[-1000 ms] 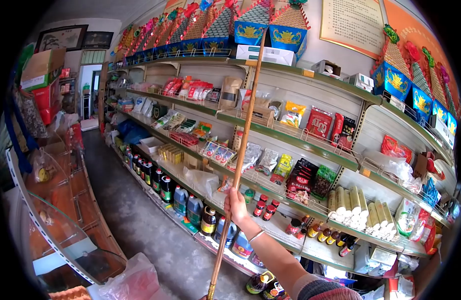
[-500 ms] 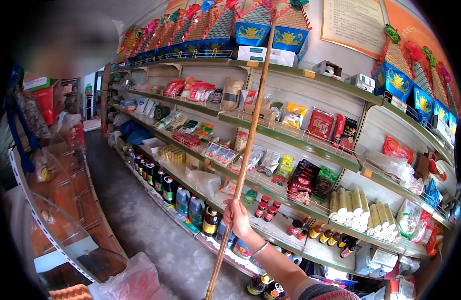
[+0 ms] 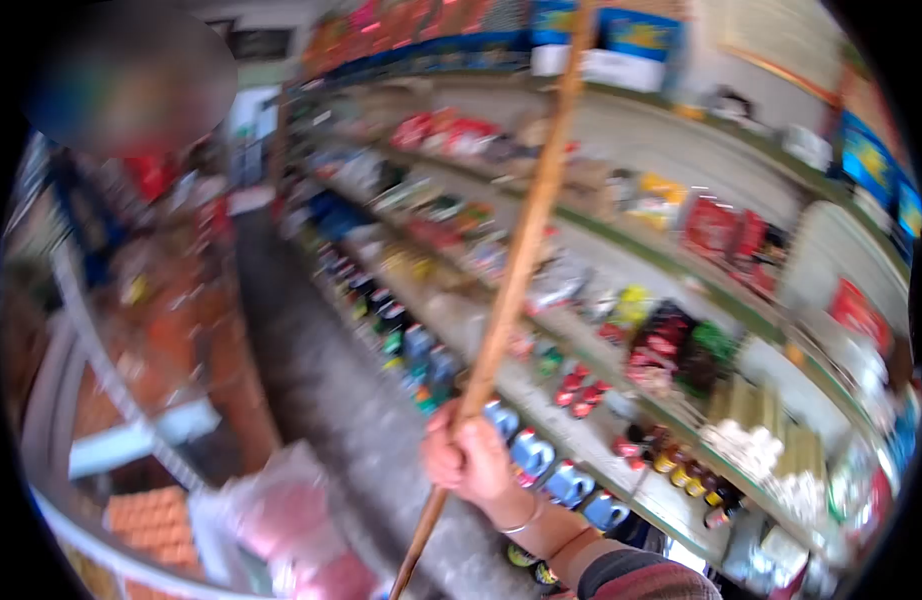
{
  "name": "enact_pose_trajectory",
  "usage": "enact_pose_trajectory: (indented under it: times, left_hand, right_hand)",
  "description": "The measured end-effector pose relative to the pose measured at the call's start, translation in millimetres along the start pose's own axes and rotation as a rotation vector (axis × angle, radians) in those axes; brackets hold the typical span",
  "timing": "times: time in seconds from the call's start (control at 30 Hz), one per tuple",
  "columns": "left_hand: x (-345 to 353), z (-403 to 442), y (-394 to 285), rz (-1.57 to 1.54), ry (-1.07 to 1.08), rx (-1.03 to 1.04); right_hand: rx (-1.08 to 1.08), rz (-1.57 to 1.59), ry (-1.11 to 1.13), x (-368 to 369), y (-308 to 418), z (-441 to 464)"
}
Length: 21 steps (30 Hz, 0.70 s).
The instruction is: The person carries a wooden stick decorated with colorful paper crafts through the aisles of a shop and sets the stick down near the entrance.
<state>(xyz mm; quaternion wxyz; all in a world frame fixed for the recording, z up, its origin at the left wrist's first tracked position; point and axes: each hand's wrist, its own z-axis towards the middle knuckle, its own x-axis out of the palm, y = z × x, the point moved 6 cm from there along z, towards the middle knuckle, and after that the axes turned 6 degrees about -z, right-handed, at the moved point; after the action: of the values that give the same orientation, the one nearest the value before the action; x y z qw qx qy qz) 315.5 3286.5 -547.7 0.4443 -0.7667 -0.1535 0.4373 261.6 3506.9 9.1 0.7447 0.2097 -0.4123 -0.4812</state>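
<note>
Head view, then, & it's pretty blurry: the R hand (image 3: 469,458) is right there, just below centre, w/ fingers (image 3: 441,452) clenched round a long wooden pole (image 3: 529,265). The pole's in front of the person, tilted, top leaning R, lower part slanting down L, running from top edge of view to the bottom. Grip's on the lower half, approx., w/ a stretch of pole showing below the fist. L hand's out of view, so can't tell what its fingers are doing. Thin bracelet (image 3: 524,518) on the R wrist, dark striped sleeve (image 3: 646,578) behind it, lower R. Beyond the pole, long shelving (image 3: 636,232) stacked w/ stock: yellow packet (image 3: 658,198) and red packets (image 3: 711,228) on an upper level, small red jars (image 3: 581,390) lower, blue jugs (image 3: 532,455) just beside the hand in the view, white-ended rolls (image 3: 746,447) over to the R. Blue boxes (image 3: 636,35) up top, nr the pole's upper end. Over L, a grey floor (image 3: 331,340) btwn the shelving & a brown worktop (image 3: 196,345); pinkish plastic bag (image 3: 291,510) nr the bottom, orange-brown ridged item (image 3: 153,525) L of it, details too smeared to read.
</note>
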Motion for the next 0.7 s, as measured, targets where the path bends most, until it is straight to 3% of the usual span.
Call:
enact_pose_trajectory:
  times: [0.07,0.1,0.13,0.17,0.23,0.37,0.5,0.57,0.67,0.7]
  left_hand:
    - [12,-37,27,0.138,-0.238,0.071]
    - [7,-49,19,0.102,0.035,-0.265]
    - [12,-61,26,-0.038,-0.058,-0.238]
    - [-15,-83,-8,-0.116,-0.233,-0.152]
    - [-19,-92,8,-0.041,-0.208,-0.23]
    - [-46,-130,28,-0.023,-0.348,-0.311]
    - [-96,-202,49,-0.112,-0.558,-0.35]
    - [-126,-252,63,-0.209,-0.698,-0.412]
    - [-162,-324,103,-0.292,-0.865,-0.576]
    - [-176,-345,117,-0.301,-0.94,-0.623]
  right_hand:
    - [-0.017,0.009,0.059,28,-9,-18]
    - [0.039,0.05,0.143,39,-9,-21]
    - [0.078,0.125,0.162,53,-10,-29]
    - [0.121,0.14,0.131,68,-11,-37]
    - [0.095,0.032,0.187,111,-5,-46]
    - [0.117,0.158,0.276,185,-24,-61]
    - [0.03,0.367,0.498,297,-57,-92]
    - [0.107,0.467,0.769,370,-76,-104]
    - [0.333,0.576,0.688,464,-119,-124]
    - [0.334,0.52,0.826,496,-129,-129]
